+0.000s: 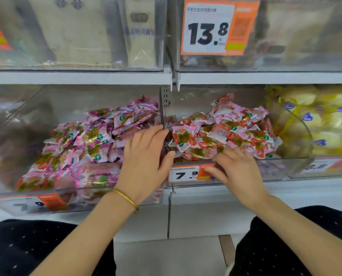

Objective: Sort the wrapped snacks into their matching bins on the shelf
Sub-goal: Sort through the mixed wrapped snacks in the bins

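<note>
Two clear bins stand side by side on the lower shelf. The left bin (46, 198) holds a heap of pink-and-magenta wrapped snacks (90, 140). The right bin (269, 170) holds pink wrappers with red strawberry prints (225, 132). My left hand (146, 158), with a gold bangle at the wrist, lies flat with straight fingers over the divide between the two bins, fingertips touching the snacks. My right hand (235, 168) rests on the right bin's front edge with its fingers spread, beside the strawberry snacks. Neither hand visibly holds a snack.
A yellow-wrapped snack bin (313, 124) sits at the far right. Price tags reading 7.9 (188, 174) hang on the bin fronts, and a 13.8 tag (208, 28) on the upper shelf bins. My knees in dark dotted fabric (26, 248) frame the floor below.
</note>
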Available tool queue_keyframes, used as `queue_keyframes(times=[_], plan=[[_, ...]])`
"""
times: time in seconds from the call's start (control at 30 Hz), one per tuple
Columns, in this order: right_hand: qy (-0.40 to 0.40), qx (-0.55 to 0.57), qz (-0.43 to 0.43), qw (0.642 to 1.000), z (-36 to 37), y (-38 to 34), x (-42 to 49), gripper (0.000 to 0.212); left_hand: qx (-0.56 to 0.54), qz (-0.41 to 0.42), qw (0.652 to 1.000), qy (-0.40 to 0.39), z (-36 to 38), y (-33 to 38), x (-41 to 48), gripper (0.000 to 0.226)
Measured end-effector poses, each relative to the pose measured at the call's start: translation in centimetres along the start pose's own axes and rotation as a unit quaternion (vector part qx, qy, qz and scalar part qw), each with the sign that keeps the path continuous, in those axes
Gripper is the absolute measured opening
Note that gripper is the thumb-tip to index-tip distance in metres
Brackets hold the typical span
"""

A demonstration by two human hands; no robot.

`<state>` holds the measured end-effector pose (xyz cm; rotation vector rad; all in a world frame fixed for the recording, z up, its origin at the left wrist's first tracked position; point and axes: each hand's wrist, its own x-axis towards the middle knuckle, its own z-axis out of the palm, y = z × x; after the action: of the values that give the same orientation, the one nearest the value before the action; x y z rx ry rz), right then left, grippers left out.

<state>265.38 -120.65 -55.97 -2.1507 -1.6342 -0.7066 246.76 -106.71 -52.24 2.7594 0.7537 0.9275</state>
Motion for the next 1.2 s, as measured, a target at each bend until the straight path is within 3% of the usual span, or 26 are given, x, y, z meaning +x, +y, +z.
queue_keyframes(times=[0.37, 0.67, 0.8, 0.93, 1.0, 1.13, 1.2], plan=[[0.127, 0.094, -0.005, 0.987, 1.1, 0.7, 0.1, 0.049, -0.034, 0.002, 0.999, 0.016, 0.5, 0.2, -0.1, 0.052], [0.097, 0.089, -0.023, 0.991, -0.7, -0.1, -2.9, 0.051, -0.093, 0.002, 0.994, 0.056, 0.3, 0.5, -0.3, 0.029], [0.013, 0.071, -0.039, 0.997, -2.2, -0.1, -3.1, 0.057, -0.113, -0.019, 0.992, 0.046, 0.2, 0.8, 1.2, 0.039], [0.03, 0.093, 0.004, 0.995, -4.6, -0.7, 0.6, 0.044, -0.069, -0.018, 0.997, -0.001, 0.7, 0.0, 4.2, 0.049], [-0.026, 0.073, -0.013, 0.997, -3.8, -1.4, 4.3, 0.039, -0.071, -0.028, 0.997, -0.027, 1.0, -0.2, 5.2, 0.044], [-0.332, 0.032, -0.061, 0.941, -0.3, -2.4, 8.6, 0.064, -0.148, -0.033, 0.988, -0.012, 1.5, -0.3, 5.0, 0.044], [-0.363, 0.026, -0.046, 0.93, 0.2, -1.8, 8.3, 0.067, -0.166, -0.036, 0.985, -0.01, 1.6, -0.4, 4.8, 0.046]])
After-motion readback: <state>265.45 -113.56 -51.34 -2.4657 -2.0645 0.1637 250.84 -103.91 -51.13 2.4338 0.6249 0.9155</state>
